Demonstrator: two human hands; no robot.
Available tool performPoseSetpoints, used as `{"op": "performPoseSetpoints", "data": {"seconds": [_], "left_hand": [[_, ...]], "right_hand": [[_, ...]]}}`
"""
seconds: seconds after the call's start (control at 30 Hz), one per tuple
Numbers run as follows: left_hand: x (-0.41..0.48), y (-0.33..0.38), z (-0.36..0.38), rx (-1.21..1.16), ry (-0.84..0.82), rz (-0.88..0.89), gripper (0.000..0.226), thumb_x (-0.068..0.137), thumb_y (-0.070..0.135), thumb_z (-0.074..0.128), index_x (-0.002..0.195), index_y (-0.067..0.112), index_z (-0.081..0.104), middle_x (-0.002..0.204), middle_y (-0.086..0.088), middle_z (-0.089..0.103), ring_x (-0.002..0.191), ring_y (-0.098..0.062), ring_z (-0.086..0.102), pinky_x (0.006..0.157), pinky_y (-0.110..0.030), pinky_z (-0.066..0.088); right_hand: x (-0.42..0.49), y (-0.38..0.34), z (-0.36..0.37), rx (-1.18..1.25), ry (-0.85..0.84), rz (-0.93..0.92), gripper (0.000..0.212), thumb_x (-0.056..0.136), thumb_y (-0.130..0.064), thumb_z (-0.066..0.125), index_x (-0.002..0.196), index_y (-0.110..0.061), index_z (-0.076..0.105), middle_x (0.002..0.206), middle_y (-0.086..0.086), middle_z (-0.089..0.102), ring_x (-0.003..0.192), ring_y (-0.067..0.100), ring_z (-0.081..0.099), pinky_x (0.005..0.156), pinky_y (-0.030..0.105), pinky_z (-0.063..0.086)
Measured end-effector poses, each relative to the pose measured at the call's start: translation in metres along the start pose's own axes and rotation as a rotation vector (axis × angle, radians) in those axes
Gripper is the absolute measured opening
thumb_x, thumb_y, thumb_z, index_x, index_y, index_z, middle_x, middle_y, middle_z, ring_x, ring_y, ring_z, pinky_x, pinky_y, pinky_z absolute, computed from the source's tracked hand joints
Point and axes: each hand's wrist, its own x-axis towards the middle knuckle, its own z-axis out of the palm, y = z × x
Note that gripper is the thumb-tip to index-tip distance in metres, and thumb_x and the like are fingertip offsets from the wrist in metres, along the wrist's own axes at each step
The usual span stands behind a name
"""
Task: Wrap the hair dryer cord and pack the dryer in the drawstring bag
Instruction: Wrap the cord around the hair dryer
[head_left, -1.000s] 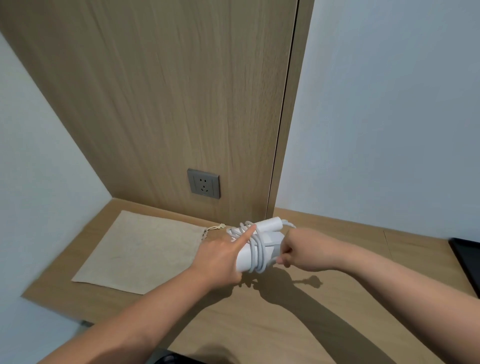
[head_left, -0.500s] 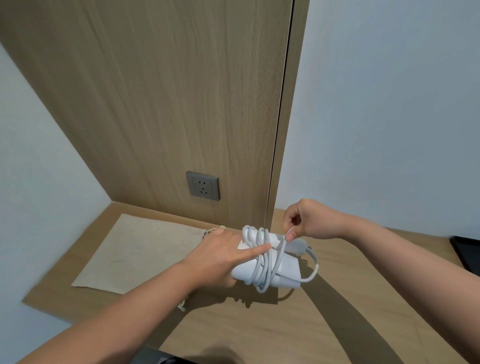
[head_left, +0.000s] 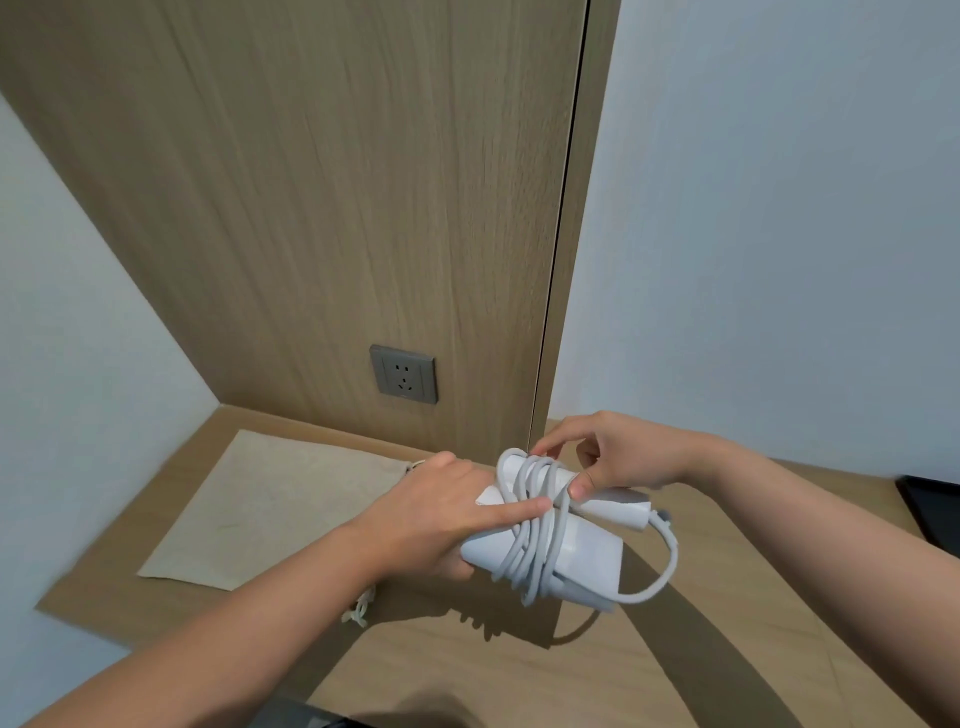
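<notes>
The bag (head_left: 270, 499) lies flat at the left of the desk (head_left: 519, 675). The dryer (head_left: 587, 558) is held just above the desk by the left hand (head_left: 447, 514), index finger laid straight across the cord (head_left: 532, 530) coils. A coil is pinched by the right hand (head_left: 623, 457). Wrapping is judged nearly done; the loose loop at the right needs tucking next. The long axis runs left to right, cord end rightward
</notes>
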Motion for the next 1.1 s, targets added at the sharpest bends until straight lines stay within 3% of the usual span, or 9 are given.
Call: {"op": "performPoseSetpoints", "data": {"seconds": [0.1, 0.23, 0.3, 0.4, 0.53, 0.67, 0.83, 1.0, 1.1], "left_hand": [[0.002, -0.001, -0.004, 0.020, 0.015, 0.055, 0.107, 0.064, 0.045, 0.080, 0.145, 0.034, 0.012, 0.097, -0.005, 0.062, 0.079, -0.019, 0.058, 0.063, -0.033, 0.048], [0.004, 0.000, -0.004, -0.012, -0.012, 0.074, 0.104, 0.069, 0.046, 0.076, 0.146, 0.034, 0.008, 0.101, -0.006, 0.063, 0.085, -0.021, 0.059, 0.067, -0.036, 0.050], [0.003, -0.001, -0.002, -0.048, -0.014, 0.019, 0.103, 0.071, 0.047, 0.074, 0.147, 0.035, 0.005, 0.097, -0.007, 0.063, 0.082, -0.023, 0.059, 0.067, -0.038, 0.050], [0.004, -0.001, -0.004, -0.064, 0.037, -0.039, 0.103, 0.069, 0.049, 0.072, 0.146, 0.031, 0.006, 0.090, -0.007, 0.063, 0.074, -0.022, 0.059, 0.062, -0.035, 0.048], [0.007, 0.001, -0.005, -0.076, 0.065, -0.065, 0.106, 0.065, 0.049, 0.074, 0.146, 0.029, 0.007, 0.085, -0.006, 0.063, 0.070, -0.023, 0.058, 0.059, -0.036, 0.049], [0.006, 0.001, -0.004, -0.084, 0.046, -0.080, 0.108, 0.064, 0.046, 0.074, 0.146, 0.030, 0.006, 0.086, -0.006, 0.063, 0.069, -0.025, 0.059, 0.057, -0.038, 0.049], [0.006, 0.003, -0.003, -0.073, -0.020, -0.022, 0.104, 0.069, 0.048, 0.071, 0.147, 0.033, 0.005, 0.090, -0.010, 0.063, 0.073, -0.025, 0.060, 0.059, -0.040, 0.053], [0.005, 0.007, -0.011, -0.026, -0.019, 0.007, 0.094, 0.060, 0.047, 0.078, 0.141, 0.033, 0.034, 0.085, -0.003, 0.061, 0.070, -0.019, 0.058, 0.053, -0.030, 0.051], [0.000, 0.009, -0.009, -0.083, -0.010, -0.009, 0.084, 0.064, 0.049, 0.072, 0.139, 0.032, 0.037, 0.086, -0.002, 0.059, 0.074, -0.019, 0.056, 0.059, -0.029, 0.050]], "right_hand": [[0.001, -0.001, 0.004, 0.024, -0.045, 0.010, 0.067, 0.080, -0.032, 0.073, 0.138, -0.034, 0.040, 0.114, -0.016, 0.053, 0.060, -0.017, 0.050, 0.058, 0.009, 0.043], [0.002, -0.007, 0.005, 0.022, -0.066, -0.016, 0.053, 0.079, -0.034, 0.074, 0.127, -0.032, 0.053, 0.094, -0.026, 0.056, 0.070, -0.009, 0.054, 0.062, 0.016, 0.046], [0.004, -0.005, 0.007, 0.031, 0.030, -0.001, 0.045, 0.076, -0.036, 0.075, 0.119, -0.031, 0.062, 0.092, -0.021, 0.062, 0.071, 0.000, 0.055, 0.063, 0.014, 0.044], [0.005, 0.000, 0.009, 0.132, 0.158, 0.035, 0.035, 0.074, -0.033, 0.078, 0.108, -0.031, 0.071, 0.084, -0.011, 0.069, 0.063, -0.001, 0.052, 0.062, 0.015, 0.042], [0.003, 0.002, 0.004, 0.246, 0.172, 0.018, 0.019, 0.077, -0.028, 0.076, 0.095, -0.036, 0.075, 0.092, 0.008, 0.072, 0.067, 0.013, 0.049, 0.064, 0.029, 0.042], [-0.001, 0.004, -0.002, 0.186, 0.092, -0.006, 0.024, 0.087, -0.020, 0.065, 0.110, -0.024, 0.071, 0.091, -0.002, 0.071, 0.062, 0.003, 0.051, 0.060, 0.017, 0.042], [0.000, 0.004, 0.005, 0.180, 0.103, 0.004, 0.025, 0.089, -0.008, 0.061, 0.109, -0.017, 0.072, 0.071, -0.022, 0.068, 0.058, -0.003, 0.054, 0.057, 0.009, 0.040], [0.001, 0.002, 0.009, 0.161, 0.042, -0.001, 0.026, 0.090, -0.006, 0.059, 0.112, -0.013, 0.071, 0.065, -0.028, 0.066, 0.055, -0.003, 0.055, 0.055, 0.011, 0.042], [-0.002, 0.005, 0.003, 0.158, -0.017, -0.005, 0.028, 0.091, -0.004, 0.057, 0.116, -0.012, 0.068, 0.068, -0.029, 0.066, 0.059, -0.004, 0.057, 0.060, 0.015, 0.047]]}}
